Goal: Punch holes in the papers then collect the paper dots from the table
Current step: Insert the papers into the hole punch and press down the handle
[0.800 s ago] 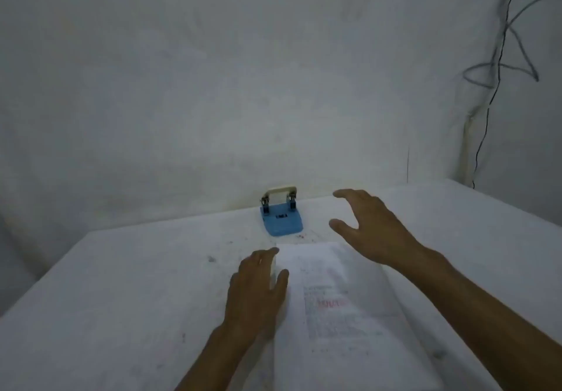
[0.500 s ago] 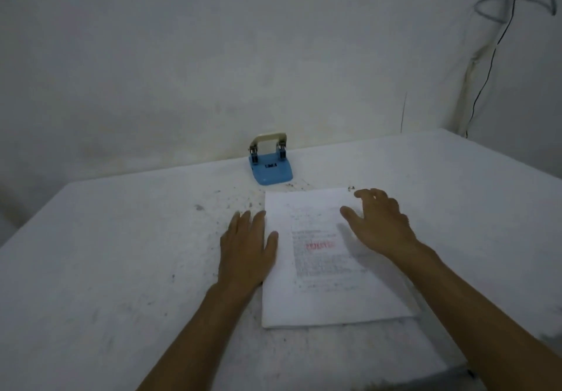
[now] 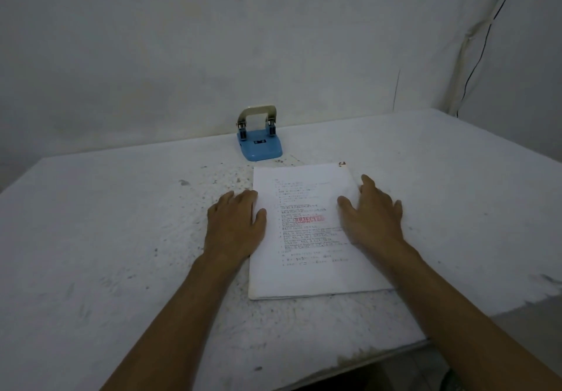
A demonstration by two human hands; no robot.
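— Lying flat on the white table (image 3: 91,238): a thin stack of papers (image 3: 304,278), printed side up, a red "REJECTED" stamp across the middle of the top sheet.

— And the hands?

— Both spread open, palms down, grasping nothing. Left hand (image 3: 234,226) resting on the tabletop against the stack's left edge, thumb just over the margin. Right hand (image 3: 372,217) pressed on the right side of the top sheet, fingertips reaching past the right edge.

— Where's the punch?

— Standing at the back of the table, close to the wall (image 3: 273,41): a blue hole punch (image 3: 259,142) with a metal handle raised, upright, a little beyond the stack's far-left corner and apart from it. Nothing slotted under its handle as far as can be seen.

— Any dots about?

— Pale specks (image 3: 225,177) scattered over the tabletop between the punch and the left hand; too small to tell paper dots from marks on the surface. No tray or box anywhere for them. A tiny dark clip or staple (image 3: 342,164) by the stack's far-right corner.

— Anything else?

— Dark cables (image 3: 483,47) hanging down the wall at the right corner.
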